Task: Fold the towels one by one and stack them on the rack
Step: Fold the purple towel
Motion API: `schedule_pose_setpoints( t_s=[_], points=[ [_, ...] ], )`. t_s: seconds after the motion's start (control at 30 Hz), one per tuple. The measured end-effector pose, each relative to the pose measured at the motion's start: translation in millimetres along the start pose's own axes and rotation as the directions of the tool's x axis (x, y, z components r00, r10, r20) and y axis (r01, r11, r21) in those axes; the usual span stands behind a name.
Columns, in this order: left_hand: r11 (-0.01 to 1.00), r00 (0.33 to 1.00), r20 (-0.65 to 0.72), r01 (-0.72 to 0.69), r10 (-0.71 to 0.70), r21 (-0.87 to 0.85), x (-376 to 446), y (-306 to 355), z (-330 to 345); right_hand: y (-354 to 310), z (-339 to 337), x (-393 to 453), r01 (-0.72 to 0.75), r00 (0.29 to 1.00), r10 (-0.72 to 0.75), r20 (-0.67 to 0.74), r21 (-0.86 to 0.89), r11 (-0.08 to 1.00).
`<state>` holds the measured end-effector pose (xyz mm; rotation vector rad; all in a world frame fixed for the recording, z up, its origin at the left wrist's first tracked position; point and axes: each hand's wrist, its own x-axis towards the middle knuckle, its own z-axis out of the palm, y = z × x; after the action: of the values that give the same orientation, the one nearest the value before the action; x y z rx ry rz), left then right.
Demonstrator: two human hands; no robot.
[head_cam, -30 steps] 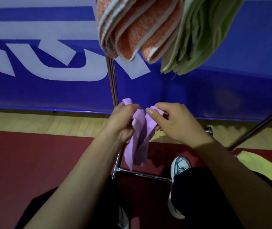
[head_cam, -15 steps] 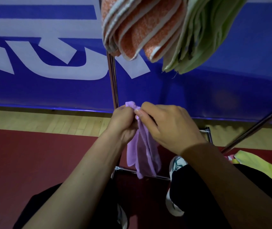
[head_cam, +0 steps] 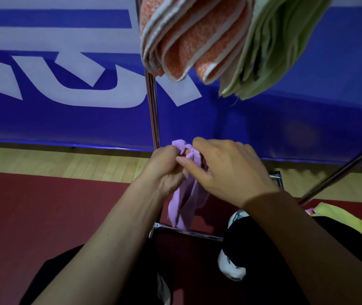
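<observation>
Hands meet at centre frame: left hand (head_cam: 166,170) grips the bunched top of a purple towel (head_cam: 185,205), fingers curled round it; right hand (head_cam: 226,170) pinches the same top edge beside it, thumb and fingers closed on the cloth. Towel hangs limp below both hands, in front of the rack's (head_cam: 152,111) upright chrome post and above its base bar. Overhead, folded orange towels (head_cam: 194,38) lie draped on the rack, with green towels (head_cam: 272,49) just to their right. At far right, a yellow towel (head_cam: 342,223) lies low by the person's leg.
</observation>
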<state>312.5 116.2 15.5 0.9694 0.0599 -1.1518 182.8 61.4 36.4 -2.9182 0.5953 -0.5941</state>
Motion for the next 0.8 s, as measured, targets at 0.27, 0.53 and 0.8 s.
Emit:
schedule_pose_setpoints(
  t_s=[0.27, 0.53, 0.8],
  points=[
    [0.994, 1.0, 0.018, 0.01, -0.012, 0.105, 5, 16, -11, 10, -3, 10, -0.005, 0.998, -0.003, 0.06, 0.125, 0.992],
    [0.618, 0.991, -0.076, -0.009, 0.112, 0.786, 13, 23, -28, 31, -7, 15, -0.093, 0.973, 0.2, -0.117, 0.593, 0.8],
    [0.004, 0.989, -0.106, 0.107, -0.106, 0.994, 24, 22, -52, 44, -13, 12, -0.121, 0.941, 0.296, -0.163, 0.656, 0.745]
  ],
)
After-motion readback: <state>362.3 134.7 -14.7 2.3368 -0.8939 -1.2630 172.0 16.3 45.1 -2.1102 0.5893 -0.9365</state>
